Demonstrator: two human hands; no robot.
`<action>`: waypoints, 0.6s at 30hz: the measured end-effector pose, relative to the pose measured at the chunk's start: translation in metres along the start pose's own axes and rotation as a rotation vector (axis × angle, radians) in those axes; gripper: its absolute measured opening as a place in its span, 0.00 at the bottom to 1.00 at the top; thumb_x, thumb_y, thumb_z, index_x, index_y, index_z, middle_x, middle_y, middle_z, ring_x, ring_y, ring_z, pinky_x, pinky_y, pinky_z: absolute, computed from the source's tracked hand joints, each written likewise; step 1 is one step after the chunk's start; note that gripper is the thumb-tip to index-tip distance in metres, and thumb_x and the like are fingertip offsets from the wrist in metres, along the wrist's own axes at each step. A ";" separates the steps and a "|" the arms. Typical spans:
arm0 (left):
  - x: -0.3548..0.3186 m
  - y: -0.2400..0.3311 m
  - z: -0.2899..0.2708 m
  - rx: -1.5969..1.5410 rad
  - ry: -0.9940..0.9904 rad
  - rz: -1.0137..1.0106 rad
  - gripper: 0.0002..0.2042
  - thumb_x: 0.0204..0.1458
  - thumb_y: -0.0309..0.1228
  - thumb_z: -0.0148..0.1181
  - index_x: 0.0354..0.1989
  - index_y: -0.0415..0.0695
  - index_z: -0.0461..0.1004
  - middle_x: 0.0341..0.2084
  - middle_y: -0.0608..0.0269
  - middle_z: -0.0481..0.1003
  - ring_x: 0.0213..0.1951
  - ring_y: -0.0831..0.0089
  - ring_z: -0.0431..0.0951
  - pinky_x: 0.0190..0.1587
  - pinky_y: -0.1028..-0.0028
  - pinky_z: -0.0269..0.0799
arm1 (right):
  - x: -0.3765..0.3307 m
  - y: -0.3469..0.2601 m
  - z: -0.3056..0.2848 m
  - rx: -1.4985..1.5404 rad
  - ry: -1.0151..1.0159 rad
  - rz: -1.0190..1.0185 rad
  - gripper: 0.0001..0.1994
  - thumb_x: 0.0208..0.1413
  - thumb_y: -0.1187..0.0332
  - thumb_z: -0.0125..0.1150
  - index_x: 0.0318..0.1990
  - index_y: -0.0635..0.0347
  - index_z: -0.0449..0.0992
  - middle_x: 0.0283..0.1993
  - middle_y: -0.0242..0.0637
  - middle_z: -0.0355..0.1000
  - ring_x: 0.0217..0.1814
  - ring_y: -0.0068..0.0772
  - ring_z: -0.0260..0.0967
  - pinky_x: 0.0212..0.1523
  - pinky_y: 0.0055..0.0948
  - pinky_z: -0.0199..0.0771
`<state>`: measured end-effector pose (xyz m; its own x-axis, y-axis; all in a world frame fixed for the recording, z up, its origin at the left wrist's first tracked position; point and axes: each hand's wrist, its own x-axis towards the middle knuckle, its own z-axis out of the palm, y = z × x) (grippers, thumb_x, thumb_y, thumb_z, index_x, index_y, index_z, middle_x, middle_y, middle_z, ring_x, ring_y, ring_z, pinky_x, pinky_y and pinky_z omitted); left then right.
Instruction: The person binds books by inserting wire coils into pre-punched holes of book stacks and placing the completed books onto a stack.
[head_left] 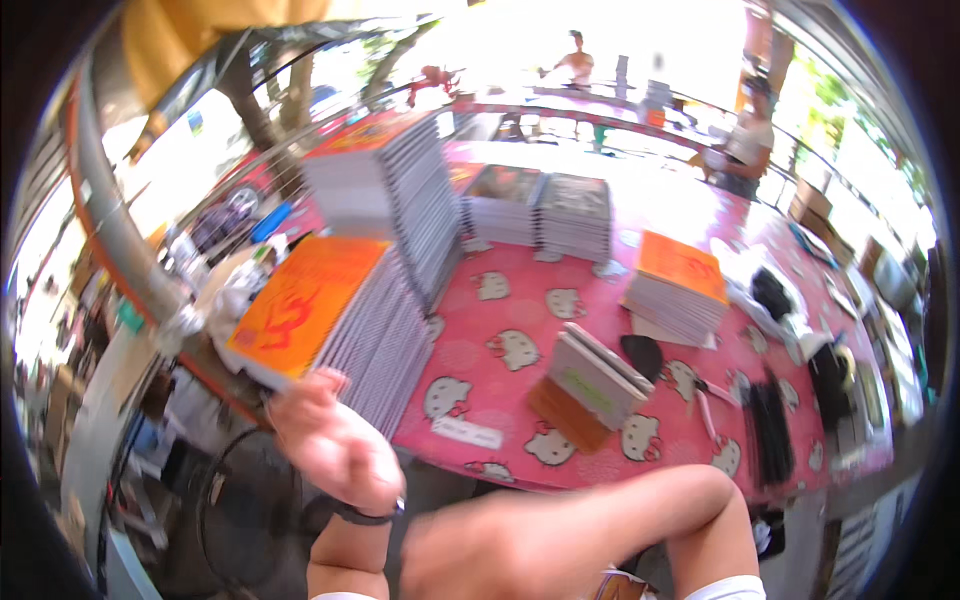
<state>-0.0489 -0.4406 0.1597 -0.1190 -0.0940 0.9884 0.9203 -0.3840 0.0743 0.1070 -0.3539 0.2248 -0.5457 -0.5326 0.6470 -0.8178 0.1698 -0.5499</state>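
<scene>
My left hand (340, 445), with a dark band at the wrist, is raised at the table's front left edge, next to a stack of orange-covered bound books (310, 300). Its fingers are loosely bent and a little apart, and nothing shows in them. Low in front of me, my right hand (470, 550) is smeared by motion, so its fingers cannot be made out. A taller stack of bound books (425, 200) rises behind the first. Between the stacks and the tools, a pale block (598, 380) rests on a brown block (568, 415).
A pink patterned cloth (515, 290) covers the table. Shorter stacks (575, 215) stand farther back, and orange-topped books (680, 270) lie to the right. Pink-handled pliers (708, 408), black rods (768, 430) and a plastic bag (765, 290) lie at right. Two people (745, 140) are beyond.
</scene>
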 end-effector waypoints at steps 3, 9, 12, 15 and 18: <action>-0.049 0.035 0.048 -0.156 -0.345 -0.255 0.07 0.42 0.30 0.60 0.31 0.47 0.73 0.38 0.56 0.69 0.39 0.62 0.70 0.42 0.65 0.67 | 0.001 -0.039 0.069 0.041 0.078 -0.292 0.08 0.48 0.67 0.52 0.24 0.61 0.64 0.26 0.38 0.60 0.29 0.38 0.60 0.31 0.31 0.61; -0.100 0.076 0.069 -0.300 -0.679 -0.364 0.08 0.42 0.22 0.58 0.33 0.45 0.74 0.39 0.56 0.71 0.41 0.62 0.71 0.41 0.67 0.68 | -0.034 -0.052 0.068 -0.054 0.055 -0.127 0.08 0.45 0.68 0.53 0.28 0.64 0.66 0.29 0.40 0.63 0.32 0.41 0.67 0.32 0.34 0.68; -0.112 0.083 0.065 -0.323 -0.776 -0.503 0.08 0.43 0.21 0.58 0.33 0.45 0.75 0.38 0.56 0.71 0.41 0.62 0.71 0.41 0.69 0.68 | -0.045 -0.050 0.076 -0.212 0.035 0.017 0.08 0.42 0.68 0.55 0.27 0.65 0.68 0.30 0.42 0.66 0.33 0.42 0.70 0.31 0.36 0.71; -0.122 0.084 0.064 -0.339 -0.917 -0.493 0.07 0.42 0.21 0.60 0.31 0.45 0.75 0.36 0.55 0.72 0.39 0.62 0.72 0.42 0.68 0.69 | -0.053 -0.040 0.077 -0.401 -0.054 0.076 0.08 0.40 0.69 0.56 0.27 0.63 0.71 0.29 0.40 0.68 0.32 0.40 0.70 0.29 0.35 0.72; -0.135 0.087 0.060 -0.370 -1.001 -0.482 0.08 0.43 0.21 0.60 0.33 0.44 0.75 0.38 0.57 0.71 0.41 0.60 0.71 0.43 0.67 0.68 | -0.055 -0.041 0.079 -0.436 -0.054 0.210 0.06 0.39 0.70 0.57 0.27 0.60 0.72 0.28 0.38 0.69 0.33 0.38 0.71 0.30 0.35 0.73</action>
<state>0.0697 -0.4066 0.0403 0.0729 0.8362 0.5435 0.6757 -0.4422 0.5898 0.1850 -0.3970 0.1693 -0.7064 -0.4899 0.5108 -0.6976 0.6038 -0.3856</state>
